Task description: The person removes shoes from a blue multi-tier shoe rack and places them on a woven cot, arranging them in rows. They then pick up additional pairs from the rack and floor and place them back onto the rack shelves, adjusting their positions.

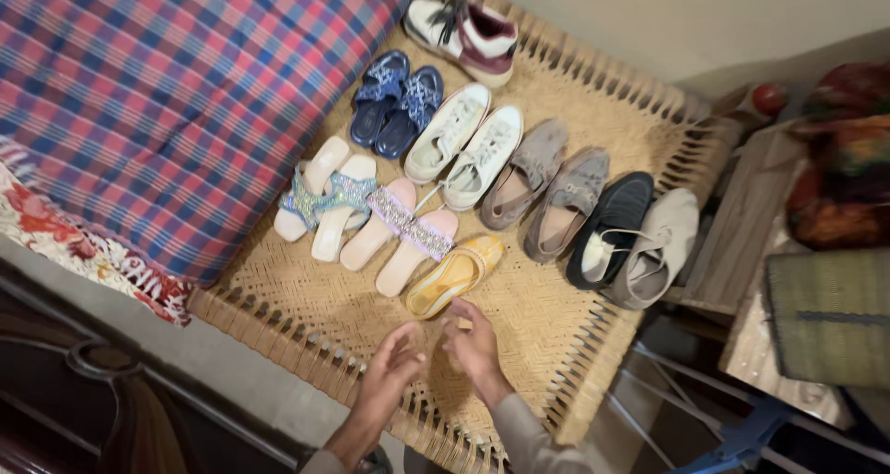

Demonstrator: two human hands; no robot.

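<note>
Both hands hover empty over the woven cot (556, 344), fingers loosely curled and part open. The yellow shoe (454, 275) lies just beyond them, its long axis slanting up and right. The right hand (473, 344) sits nearer, fingertips almost at the heel; the left hand (389, 372) trails lower, beside the pink sandals (400, 236).

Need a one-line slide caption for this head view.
Both hands, left hand and right hand, hover empty near a yellow shoe beside paired footwear on a woven cot.
</note>
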